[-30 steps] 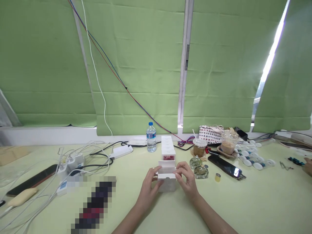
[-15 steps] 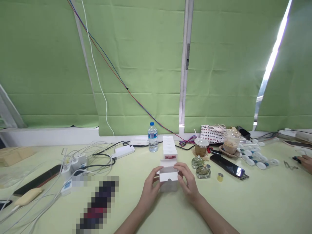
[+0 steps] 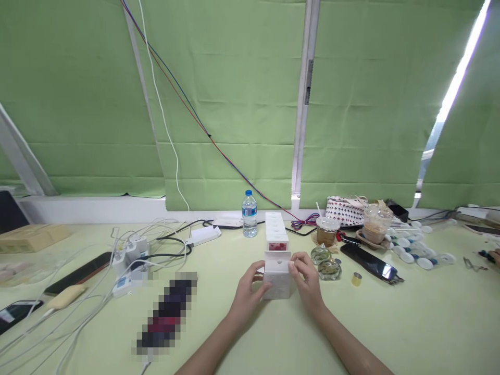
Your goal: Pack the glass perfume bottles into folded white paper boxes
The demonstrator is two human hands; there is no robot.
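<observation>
A small white cardboard box (image 3: 276, 287) stands on the table in front of me, its rear lid flap (image 3: 277, 255) raised. My left hand (image 3: 249, 292) grips the box's left side, thumb against the front face. At the upper right corner, my right hand (image 3: 307, 281) has its fingers closed on the box's edge beside the flap. What lies inside the box is hidden. Directly behind it runs a row of similar white boxes (image 3: 276, 229), the nearest with a red picture on its front. Two glass perfume bottles (image 3: 329, 270) lie right of my right hand, near a gold cap (image 3: 356, 279).
A water bottle (image 3: 249, 214) stands behind on the left. Chargers and tangled cables (image 3: 130, 255) spread across the left side. On the right are drink cups (image 3: 327, 230), a black phone-like object (image 3: 369, 263) and several white-capped pieces (image 3: 424, 264). Another person's hand (image 3: 496, 256) shows at the right edge.
The box's notched top flap has folded inward, leaving less of the opening showing. My left thumb has moved onto the front face. The whole view has shifted slightly.
</observation>
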